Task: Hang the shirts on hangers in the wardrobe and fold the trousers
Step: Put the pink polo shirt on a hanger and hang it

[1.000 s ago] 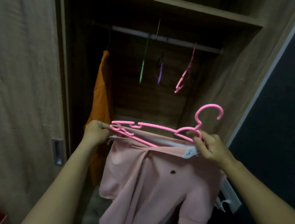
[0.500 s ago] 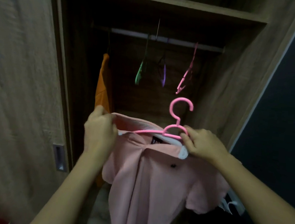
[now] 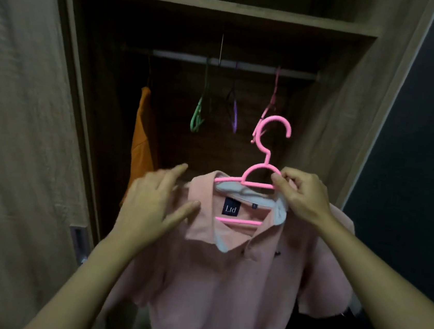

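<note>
The right hand [image 3: 301,194] pinches the pink hanger [image 3: 259,174] at its neck; the left hand [image 3: 151,205] is open against the pink shirt [image 3: 223,287], held near the wardrobe rail [image 3: 296,73]. With only 1 hand gripping, the left shoulder could slip off

- The left hand [image 3: 148,208] is bare, with no ring, watch or glove showing.
- The right hand [image 3: 301,195] is bare too, with short nails.
- Both forearms are uncovered to the frame's edge; no sleeve is visible.
</note>
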Motion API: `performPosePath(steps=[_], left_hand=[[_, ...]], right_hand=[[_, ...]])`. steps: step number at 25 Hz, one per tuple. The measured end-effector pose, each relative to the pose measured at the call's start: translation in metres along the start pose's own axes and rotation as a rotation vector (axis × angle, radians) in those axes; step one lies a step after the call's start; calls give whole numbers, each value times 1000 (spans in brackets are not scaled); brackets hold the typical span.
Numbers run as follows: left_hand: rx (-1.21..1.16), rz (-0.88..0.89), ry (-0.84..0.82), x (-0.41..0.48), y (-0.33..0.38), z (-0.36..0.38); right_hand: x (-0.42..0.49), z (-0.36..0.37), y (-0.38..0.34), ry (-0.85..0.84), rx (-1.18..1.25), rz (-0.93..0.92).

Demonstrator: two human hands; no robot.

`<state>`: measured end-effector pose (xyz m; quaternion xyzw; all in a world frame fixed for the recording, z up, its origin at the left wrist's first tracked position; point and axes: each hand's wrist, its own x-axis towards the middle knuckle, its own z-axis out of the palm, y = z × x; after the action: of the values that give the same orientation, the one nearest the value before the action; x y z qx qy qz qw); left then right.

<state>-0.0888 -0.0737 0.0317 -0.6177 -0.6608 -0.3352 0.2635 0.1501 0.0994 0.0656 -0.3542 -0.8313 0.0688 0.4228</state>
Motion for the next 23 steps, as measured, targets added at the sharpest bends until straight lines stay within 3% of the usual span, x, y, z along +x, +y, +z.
performPosePath(steps=[8,12,14,17,23], left_hand=[[-344,-36,-143,19,-20,0],[-407,-71,-42,29,-48,-19],[-441,-109,-25,33,-54,-29],[-534,-144,-7,41,-56,-42],[-538,-198,47,40,-71,-57]], right_hand=[[6,-1,-24,-41,-165,-215],[11,-20,-2,-24,-89,-162],[12,-24,9,-118,61,-143],[13,-32,12,-234,95,-95],[2,-44,14,-163,55,-133]])
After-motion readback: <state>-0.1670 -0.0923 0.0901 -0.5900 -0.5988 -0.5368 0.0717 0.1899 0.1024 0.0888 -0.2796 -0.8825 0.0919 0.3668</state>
